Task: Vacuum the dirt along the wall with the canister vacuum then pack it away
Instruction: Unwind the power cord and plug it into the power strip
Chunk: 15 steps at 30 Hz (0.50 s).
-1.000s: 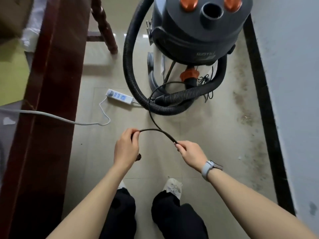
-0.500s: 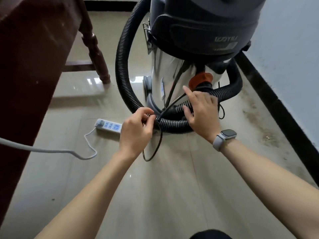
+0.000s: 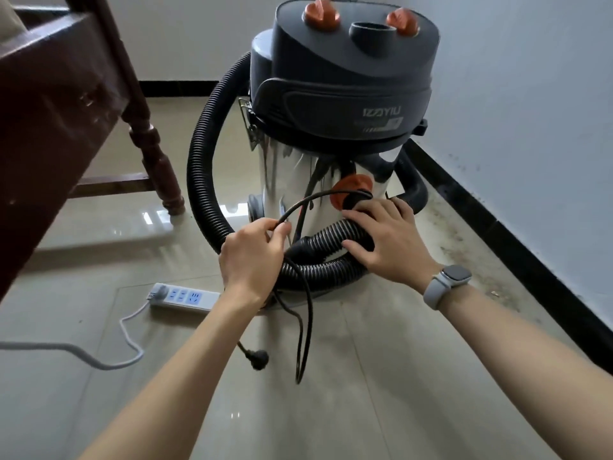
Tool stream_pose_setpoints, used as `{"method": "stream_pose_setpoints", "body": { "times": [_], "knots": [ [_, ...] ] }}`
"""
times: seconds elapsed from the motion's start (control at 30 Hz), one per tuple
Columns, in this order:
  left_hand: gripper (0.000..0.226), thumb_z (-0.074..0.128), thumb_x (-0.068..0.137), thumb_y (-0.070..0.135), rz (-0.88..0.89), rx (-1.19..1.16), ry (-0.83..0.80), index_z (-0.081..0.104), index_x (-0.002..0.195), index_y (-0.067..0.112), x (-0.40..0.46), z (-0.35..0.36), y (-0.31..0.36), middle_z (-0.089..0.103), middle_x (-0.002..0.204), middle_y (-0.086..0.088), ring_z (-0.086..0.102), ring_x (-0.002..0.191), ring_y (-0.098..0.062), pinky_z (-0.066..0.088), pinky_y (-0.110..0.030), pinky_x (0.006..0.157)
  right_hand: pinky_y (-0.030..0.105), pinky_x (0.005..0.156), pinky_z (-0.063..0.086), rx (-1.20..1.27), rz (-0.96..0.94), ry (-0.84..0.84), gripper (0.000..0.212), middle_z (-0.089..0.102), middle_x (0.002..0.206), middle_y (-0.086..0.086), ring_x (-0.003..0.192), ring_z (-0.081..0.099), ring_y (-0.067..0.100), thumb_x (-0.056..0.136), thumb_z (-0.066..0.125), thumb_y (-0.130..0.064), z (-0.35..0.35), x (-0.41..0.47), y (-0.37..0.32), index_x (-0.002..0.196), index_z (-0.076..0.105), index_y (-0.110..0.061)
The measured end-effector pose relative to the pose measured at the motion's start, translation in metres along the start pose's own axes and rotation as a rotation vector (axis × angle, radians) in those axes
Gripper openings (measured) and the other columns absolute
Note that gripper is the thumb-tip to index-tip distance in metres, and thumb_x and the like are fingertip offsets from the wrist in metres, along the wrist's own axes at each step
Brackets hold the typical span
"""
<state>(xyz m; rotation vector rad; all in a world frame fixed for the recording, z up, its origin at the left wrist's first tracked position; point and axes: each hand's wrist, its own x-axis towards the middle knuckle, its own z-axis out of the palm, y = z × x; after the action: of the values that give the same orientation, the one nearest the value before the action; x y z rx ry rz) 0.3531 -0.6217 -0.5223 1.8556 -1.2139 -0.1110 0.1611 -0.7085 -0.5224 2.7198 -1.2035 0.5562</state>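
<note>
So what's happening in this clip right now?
A person is packing up a canister vacuum that stands by the wall. The left hand grips loops of its black power cord, whose plug lies unplugged on the floor near the white power strip. The right hand rests on the black ribbed hose coiled at the vacuum's base, just below the orange hose fitting. Dirt still shows on the floor along the wall.

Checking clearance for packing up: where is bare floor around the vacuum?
Bare tile lies under the forearms, below the plug, and between table leg and power strip. Crowded at the vacuum base: hose, cord, both hands.
</note>
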Motion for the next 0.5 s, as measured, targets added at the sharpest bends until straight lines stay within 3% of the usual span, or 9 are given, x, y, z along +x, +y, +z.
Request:
{"method": "stream_pose_setpoints", "body": {
  "times": [0.1,0.23,0.37,0.43,0.5],
  "knots": [
    [0.025,0.059,0.091,0.033,0.053,-0.027,0.090,0.073,0.099,0.015,0.007,-0.006,0.012,0.067,0.073,-0.005,0.060,0.072,-0.026,0.036,-0.028,0.066,0.035,0.109,0.014,0.040,0.050,0.067,0.043,0.057,0.125,-0.001,0.124,0.045,0.020,0.087,0.061,-0.038,0.001,0.000,-0.007,0.126,0.058,-0.021],
    [0.023,0.060,0.090,0.030,0.123,-0.040,0.090,0.073,0.102,0.015,0.026,-0.021,0.018,0.064,0.067,-0.001,0.060,0.072,-0.026,0.039,-0.028,0.066,0.032,0.101,0.025,0.372,0.051,0.210,0.053,0.055,0.124,0.008,0.117,0.049,0.024,0.086,0.064,-0.023,-0.007,0.011,-0.027,0.135,0.047,-0.009],
    [0.024,0.063,0.089,0.028,0.194,-0.091,-0.056,0.073,0.103,0.011,0.039,-0.034,0.014,0.054,0.059,0.010,0.050,0.055,-0.007,0.037,-0.021,0.062,0.046,0.109,0.025,0.117,-0.107,0.236,0.065,0.042,0.142,0.013,0.133,0.037,0.030,0.087,0.062,-0.024,-0.018,0.044,-0.054,0.144,0.035,-0.010],
    [0.023,0.064,0.088,0.028,0.193,-0.098,-0.097,0.074,0.100,0.011,0.038,-0.040,0.007,0.054,0.056,0.013,0.050,0.053,-0.002,0.042,-0.022,0.061,0.048,0.109,0.023,0.060,-0.160,0.158,0.047,0.055,0.129,0.008,0.125,0.047,0.025,0.094,0.054,-0.026,-0.018,0.060,-0.064,0.139,0.046,-0.017],
    [0.021,0.064,0.088,0.028,0.173,-0.067,-0.145,0.075,0.095,0.011,0.034,-0.044,-0.003,0.052,0.051,0.016,0.049,0.051,-0.002,0.040,-0.020,0.057,0.042,0.093,0.038,0.126,-0.175,0.192,0.028,0.064,0.100,0.009,0.098,0.061,0.028,0.096,0.050,-0.023,-0.013,0.069,-0.070,0.119,0.064,-0.014]
  ]
}}
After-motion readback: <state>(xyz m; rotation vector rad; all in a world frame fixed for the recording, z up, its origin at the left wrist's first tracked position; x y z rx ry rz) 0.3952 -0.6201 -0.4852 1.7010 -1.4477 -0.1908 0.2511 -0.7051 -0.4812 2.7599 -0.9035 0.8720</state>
